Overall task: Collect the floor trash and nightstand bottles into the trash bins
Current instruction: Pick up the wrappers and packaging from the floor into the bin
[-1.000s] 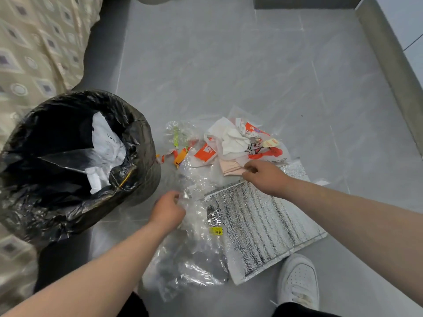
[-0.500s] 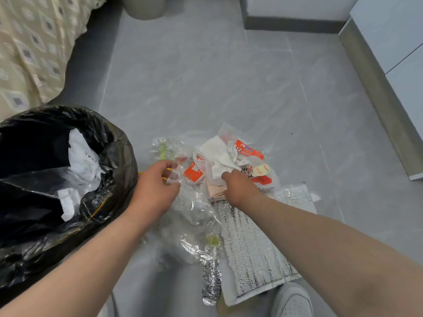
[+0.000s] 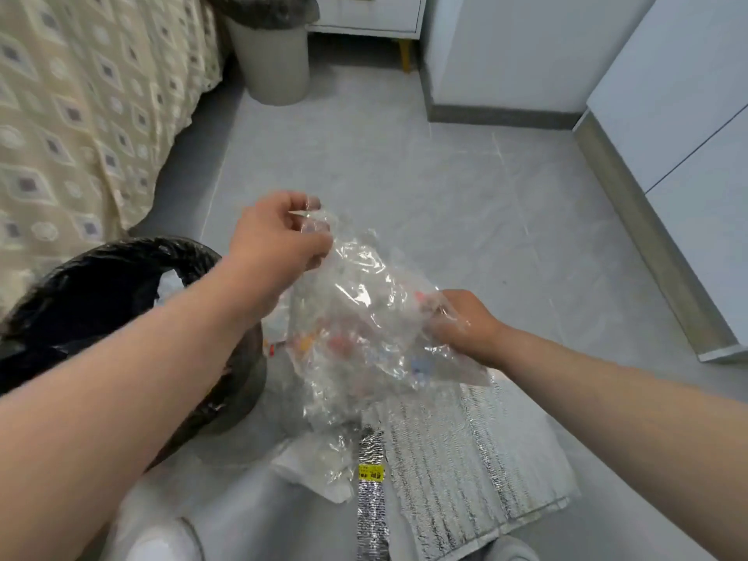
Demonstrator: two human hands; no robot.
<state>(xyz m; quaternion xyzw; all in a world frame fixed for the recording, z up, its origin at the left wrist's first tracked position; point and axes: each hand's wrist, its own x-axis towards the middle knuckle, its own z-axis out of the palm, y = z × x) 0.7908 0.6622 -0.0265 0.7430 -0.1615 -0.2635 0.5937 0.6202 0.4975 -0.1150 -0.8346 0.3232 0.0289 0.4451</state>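
Nearest the camera, at the bottom edge, the toes of two white shoes point(image 3: 168, 540) show on the grey tiled floor point(image 3: 465, 176). Just beyond them a silver foil insulated mailer point(image 3: 457, 455) lies flat on the floor, with a yellow label point(image 3: 371, 472) on a folded strip at its left edge and a scrap of white paper point(image 3: 311, 467) beside it. Above the mailer, two bare forearms reach forward and hold up a crumpled clear plastic bag point(image 3: 364, 317) between them, lifted off the floor (blurred orange and red bits show through it, too indistinct to name). The left hand point(image 3: 279, 240) has its fingers pinched closed on the bag's upper corner; the right hand point(image 3: 465, 321), lower, has its fingers closed on the bag's right side, partly veiled by the plastic. To the left, partly hidden under the left forearm, stands a trash bin lined with a black bag point(image 3: 105, 285), some white paper visible inside. Further left is a bed with a beige diamond-patterned cover point(image 3: 81, 115). At the far end stand a second, beige bin point(image 3: 275, 62) with a dark liner and a white nightstand point(image 3: 372, 14).
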